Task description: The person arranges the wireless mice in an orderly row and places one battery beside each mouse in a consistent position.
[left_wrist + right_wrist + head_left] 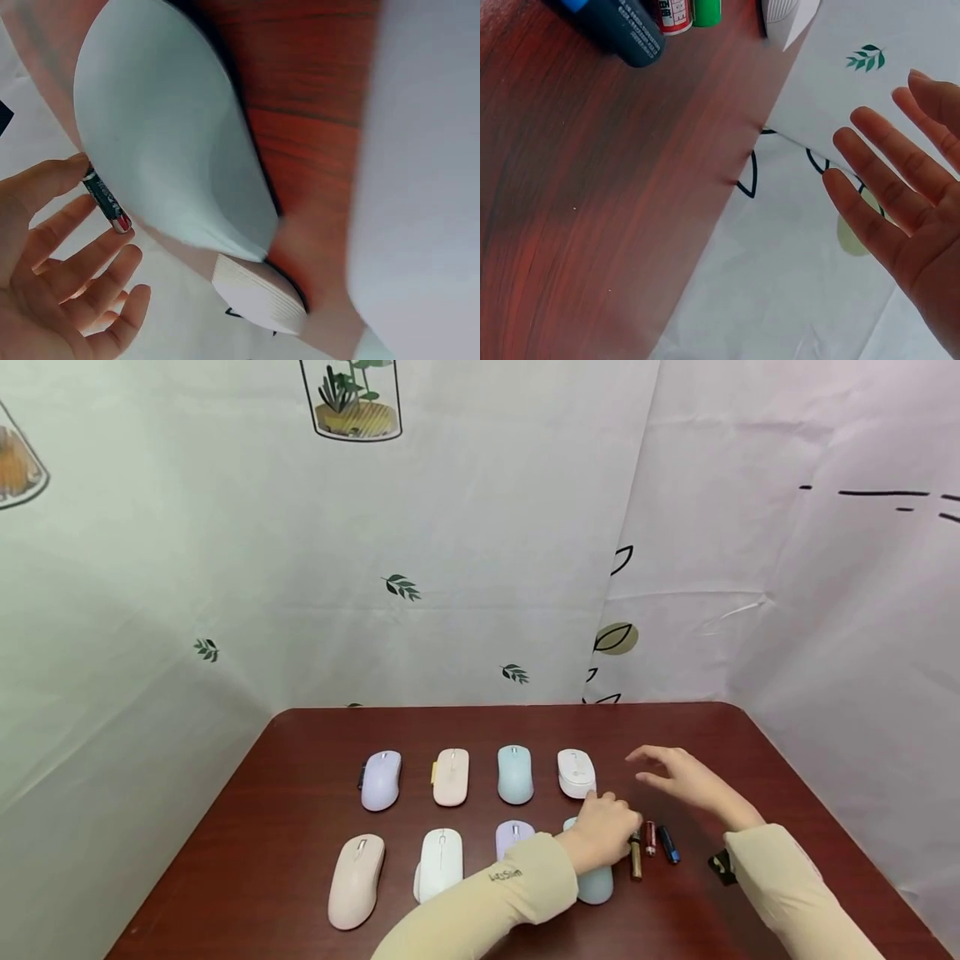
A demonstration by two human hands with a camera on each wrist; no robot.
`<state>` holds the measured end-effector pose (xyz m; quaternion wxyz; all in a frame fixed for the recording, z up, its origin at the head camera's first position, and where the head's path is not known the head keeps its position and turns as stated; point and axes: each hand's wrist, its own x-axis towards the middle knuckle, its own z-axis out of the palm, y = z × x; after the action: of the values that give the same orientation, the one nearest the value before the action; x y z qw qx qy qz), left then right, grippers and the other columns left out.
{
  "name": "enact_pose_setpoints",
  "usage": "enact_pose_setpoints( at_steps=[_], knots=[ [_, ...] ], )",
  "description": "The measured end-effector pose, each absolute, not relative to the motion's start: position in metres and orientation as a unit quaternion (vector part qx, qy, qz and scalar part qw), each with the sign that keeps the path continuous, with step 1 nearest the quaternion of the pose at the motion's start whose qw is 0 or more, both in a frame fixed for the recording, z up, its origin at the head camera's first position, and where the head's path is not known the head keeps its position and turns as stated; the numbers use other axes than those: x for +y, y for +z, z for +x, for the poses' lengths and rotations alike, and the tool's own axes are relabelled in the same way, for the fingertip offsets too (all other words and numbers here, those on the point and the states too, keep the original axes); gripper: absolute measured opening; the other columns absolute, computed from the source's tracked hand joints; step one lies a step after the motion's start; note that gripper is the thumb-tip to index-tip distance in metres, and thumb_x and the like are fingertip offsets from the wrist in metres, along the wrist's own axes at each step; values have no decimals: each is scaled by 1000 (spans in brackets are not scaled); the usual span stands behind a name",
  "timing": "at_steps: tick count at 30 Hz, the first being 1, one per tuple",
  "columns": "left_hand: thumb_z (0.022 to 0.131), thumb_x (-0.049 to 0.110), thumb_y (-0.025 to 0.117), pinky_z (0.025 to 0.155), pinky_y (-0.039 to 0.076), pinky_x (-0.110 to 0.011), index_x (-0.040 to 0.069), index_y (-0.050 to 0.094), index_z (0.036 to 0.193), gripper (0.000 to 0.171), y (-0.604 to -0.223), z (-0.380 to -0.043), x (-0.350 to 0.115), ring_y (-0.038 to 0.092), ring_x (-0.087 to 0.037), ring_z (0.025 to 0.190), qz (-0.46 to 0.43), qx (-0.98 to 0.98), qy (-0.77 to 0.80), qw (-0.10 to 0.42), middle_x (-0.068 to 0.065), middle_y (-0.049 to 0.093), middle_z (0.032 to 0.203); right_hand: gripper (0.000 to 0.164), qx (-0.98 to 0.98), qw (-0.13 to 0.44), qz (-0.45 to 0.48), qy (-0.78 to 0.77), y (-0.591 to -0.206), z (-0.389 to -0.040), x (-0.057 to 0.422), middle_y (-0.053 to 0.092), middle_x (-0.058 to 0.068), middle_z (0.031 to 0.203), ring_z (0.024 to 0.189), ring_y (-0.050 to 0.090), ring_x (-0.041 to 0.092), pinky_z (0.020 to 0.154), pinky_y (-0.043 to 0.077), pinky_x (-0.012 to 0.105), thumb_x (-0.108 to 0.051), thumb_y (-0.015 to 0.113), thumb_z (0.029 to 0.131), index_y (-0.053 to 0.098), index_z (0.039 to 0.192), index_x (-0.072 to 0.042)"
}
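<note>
My left hand (604,828) is over the front right light blue mouse (595,887), partly hiding it. In the left wrist view, its thumb and fingers pinch a small dark green battery (106,199) with a red and silver end, beside a light blue mouse (157,127). My right hand (686,779) hovers over the table's right side with fingers loosely spread, holding nothing. Between the hands and the table's front lie a gold battery (636,858), a red battery (650,839) and a dark blue battery (668,845).
Mice stand in two rows on the dark red table (247,877). At the back are a purple mouse (381,781), beige mouse (451,777), light blue mouse (514,774) and white mouse (576,772). Small items edge out beside some mice. A white printed curtain (465,527) hangs behind.
</note>
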<state>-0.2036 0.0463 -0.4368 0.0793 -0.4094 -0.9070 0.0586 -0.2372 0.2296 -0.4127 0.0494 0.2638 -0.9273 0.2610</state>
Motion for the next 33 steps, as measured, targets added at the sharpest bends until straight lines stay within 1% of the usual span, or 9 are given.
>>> enact_pose_setpoints(
  at_steps=[5,9,12,17,22,25,28,33],
  knots=[
    [81,40,70,65,39,-25,35,71,88,9,-432,-203,25,56,-7,80,-410,-906,43,91,13,67,87,21,-926,51,268,262,-416,-236,223,67,15,106,95,64,33,79,52,45,-6,63,87,63,108,-4],
    [82,42,69,64,39,-23,33,73,87,11,-428,-205,5,56,-6,77,-407,-909,14,90,16,68,85,21,-928,41,268,256,-417,-233,214,67,14,108,97,63,33,80,51,46,-7,62,88,63,109,-4],
    [82,42,69,64,39,-23,31,74,87,13,-425,-209,-9,57,-7,75,-403,-910,-9,101,17,69,83,22,-929,42,269,250,-419,-231,206,67,13,108,99,63,32,81,51,46,-7,62,88,63,110,-4],
    [81,38,72,61,38,-23,26,76,87,14,-422,-212,-32,59,-11,75,-400,-908,-42,121,14,70,81,23,-932,50,272,233,-420,-223,190,67,10,107,100,63,30,81,51,44,-8,64,87,64,109,-3],
    [81,35,72,60,37,-23,25,75,86,12,-421,-211,-53,56,-9,72,-389,-910,-57,129,12,67,77,23,-935,60,283,207,-418,-217,173,67,10,107,101,63,31,82,51,45,-9,64,87,64,109,-3],
    [81,33,71,61,41,-22,23,75,88,13,-418,-211,-65,57,-9,72,-383,-912,-65,136,11,67,78,22,-931,73,300,192,-416,-216,163,68,9,105,99,64,29,81,51,43,-8,65,86,64,108,-3],
    [82,32,71,59,44,-20,20,75,88,14,-415,-211,-78,58,-9,73,-384,-909,-82,142,9,68,80,22,-927,84,315,188,-412,-217,154,68,8,104,93,64,26,78,52,39,-7,65,85,65,107,-3],
    [81,30,72,59,46,-20,16,74,89,16,-413,-213,-104,59,-12,75,-391,-900,-103,161,5,68,82,23,-926,89,307,200,-409,-216,139,68,9,103,89,64,25,73,51,34,-7,66,84,65,107,-2]
  ],
)
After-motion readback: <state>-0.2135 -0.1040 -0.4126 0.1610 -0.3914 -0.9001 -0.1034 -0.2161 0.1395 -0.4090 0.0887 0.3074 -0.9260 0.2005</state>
